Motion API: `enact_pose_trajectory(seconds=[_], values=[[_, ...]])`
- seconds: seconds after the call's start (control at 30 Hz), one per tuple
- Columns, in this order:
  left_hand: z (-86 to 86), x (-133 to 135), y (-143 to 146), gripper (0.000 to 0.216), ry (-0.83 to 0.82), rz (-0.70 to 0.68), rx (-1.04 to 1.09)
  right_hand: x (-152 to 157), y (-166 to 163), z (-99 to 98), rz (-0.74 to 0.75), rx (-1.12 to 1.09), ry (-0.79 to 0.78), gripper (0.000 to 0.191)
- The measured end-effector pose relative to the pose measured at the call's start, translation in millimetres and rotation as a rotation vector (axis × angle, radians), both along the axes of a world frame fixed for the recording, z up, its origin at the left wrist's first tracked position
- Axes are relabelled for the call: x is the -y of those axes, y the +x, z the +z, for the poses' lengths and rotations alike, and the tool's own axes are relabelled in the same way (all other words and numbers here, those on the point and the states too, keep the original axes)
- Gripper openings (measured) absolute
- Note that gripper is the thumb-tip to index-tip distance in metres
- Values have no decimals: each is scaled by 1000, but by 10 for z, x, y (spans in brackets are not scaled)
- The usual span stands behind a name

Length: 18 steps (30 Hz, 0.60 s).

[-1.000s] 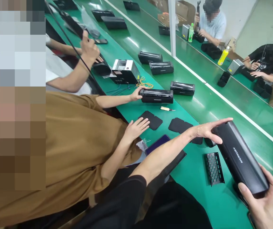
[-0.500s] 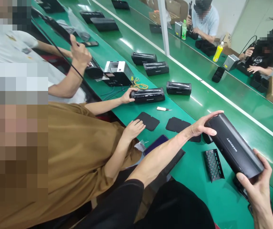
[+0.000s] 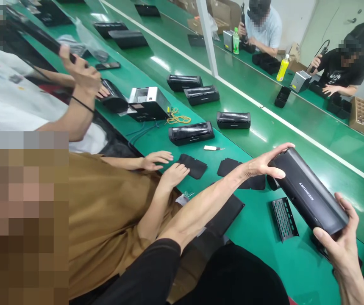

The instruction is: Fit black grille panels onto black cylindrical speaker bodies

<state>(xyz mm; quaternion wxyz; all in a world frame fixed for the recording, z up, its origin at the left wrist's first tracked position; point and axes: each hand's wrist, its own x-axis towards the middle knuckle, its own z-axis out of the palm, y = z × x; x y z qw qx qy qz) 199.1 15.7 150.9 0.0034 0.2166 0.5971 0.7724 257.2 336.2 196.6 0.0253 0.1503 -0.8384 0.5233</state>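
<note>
1. Since a second ago, the neighbour's hand (image 3: 154,160) has left the speaker on the belt (image 3: 190,132).
2. Both hands grasp the black speaker (image 3: 307,190) above the worktop (image 3: 264,250): left hand (image 3: 262,165) at its far end, right hand (image 3: 339,243) cupping its near end.
3. It looks like an inspection; turning it calls for a firm two-ended grip.

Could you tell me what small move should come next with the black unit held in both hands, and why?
Probably lower the black unit onto the green belt: left hand and right hand hold its ends in the air, slanted.
</note>
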Motion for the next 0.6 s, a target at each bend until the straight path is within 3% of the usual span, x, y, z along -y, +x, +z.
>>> enact_pose_trajectory(seconds=[0.2, 0.43, 0.6], values=[[157, 14, 35, 106, -140, 44, -96, -9, 29, -47, -9, -39, -89, 93], [300, 38, 42, 111, -167, 31, -182, -47, 4, -85, 19, -78, -103, 87], [276, -18, 27, 101, -94, 150, -176, -21, -96, -72, 39, -203, -39, 89]])
